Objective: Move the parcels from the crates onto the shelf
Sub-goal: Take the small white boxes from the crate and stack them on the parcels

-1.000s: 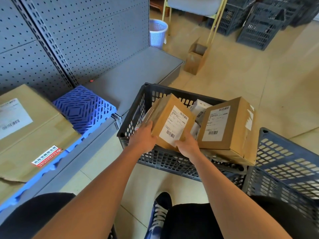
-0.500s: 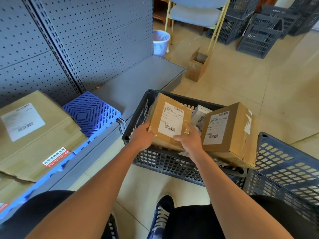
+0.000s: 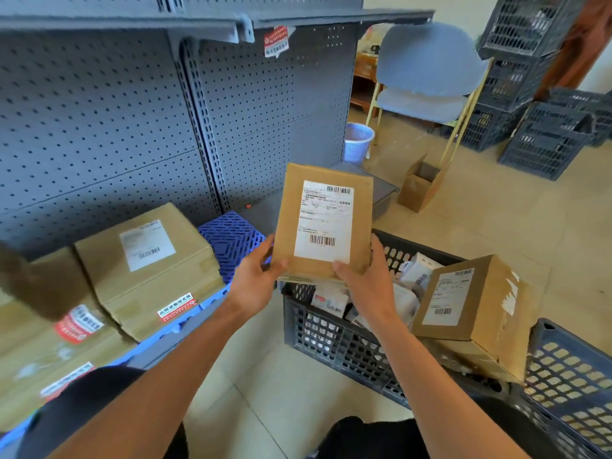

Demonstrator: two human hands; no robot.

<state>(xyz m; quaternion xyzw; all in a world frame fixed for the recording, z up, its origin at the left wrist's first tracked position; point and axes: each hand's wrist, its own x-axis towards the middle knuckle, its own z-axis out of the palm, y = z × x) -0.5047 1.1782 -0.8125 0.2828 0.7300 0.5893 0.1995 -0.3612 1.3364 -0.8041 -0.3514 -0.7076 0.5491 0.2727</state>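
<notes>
The flat brown parcel (image 3: 323, 223) is held up in the air, its white label with barcodes turned to the person. Both hands take it at its lower edge. The left hand (image 3: 256, 281) has the grip closed on the lower left corner, the thumb on the front face and the other fingers behind. The right hand (image 3: 367, 276) pinches the lower right corner in the same way, thumb on the front near the label.

Just below the hands stands a dark grey crate (image 3: 331, 329) on the floor, with small white packets inside. To the right of the right hand, a bigger brown box (image 3: 470, 303) lies tilted on the crate's rim. A second crate (image 3: 573, 376) is further right, touching the first one.

To the left of the left hand is the grey shelf (image 3: 159, 356), where cardboard boxes (image 3: 149, 266) sit on a blue plastic grid (image 3: 231, 240). Behind the parcel, a pegboard wall (image 3: 99, 127) rises.
</notes>
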